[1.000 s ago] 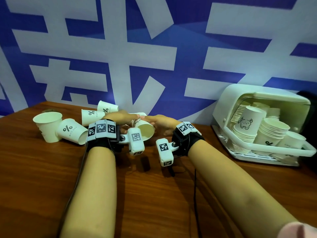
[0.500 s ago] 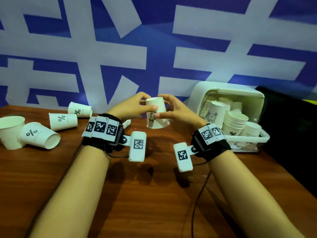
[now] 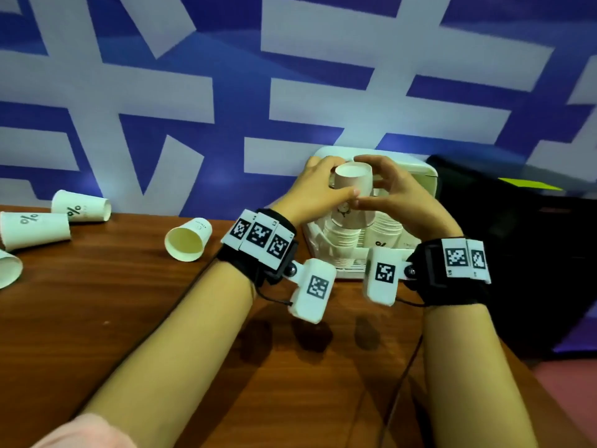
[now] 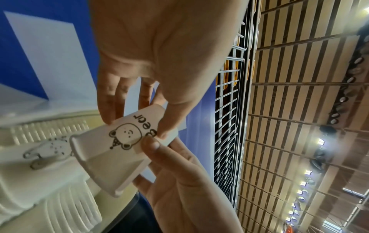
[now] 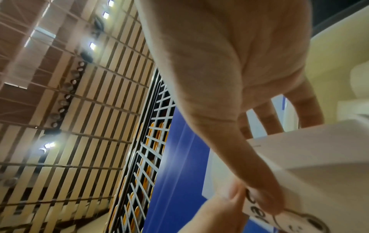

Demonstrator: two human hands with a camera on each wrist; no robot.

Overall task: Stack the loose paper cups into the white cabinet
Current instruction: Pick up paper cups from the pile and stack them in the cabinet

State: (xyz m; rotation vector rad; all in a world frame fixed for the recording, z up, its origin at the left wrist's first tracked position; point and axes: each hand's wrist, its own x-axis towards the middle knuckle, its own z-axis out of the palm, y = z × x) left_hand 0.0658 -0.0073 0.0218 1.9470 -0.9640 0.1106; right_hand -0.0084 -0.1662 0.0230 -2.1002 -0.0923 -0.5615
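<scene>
Head view: hands (image 3: 358, 192) hide cabinet (image 3: 431, 176) opening.

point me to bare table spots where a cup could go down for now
Bare wood runs along the brown wooden table between the two forearms, and left of the left forearm, in front of the tipped white paper cup. The back left edge is crowded with tipped paper cups. The white plastic cabinet is packed with stacked cups, under both hands' upside-down bear-print cup.

The held cup (image 4: 111, 151) reads "Bear"; loose cups (image 3: 34, 229) on the table show "%".
</scene>
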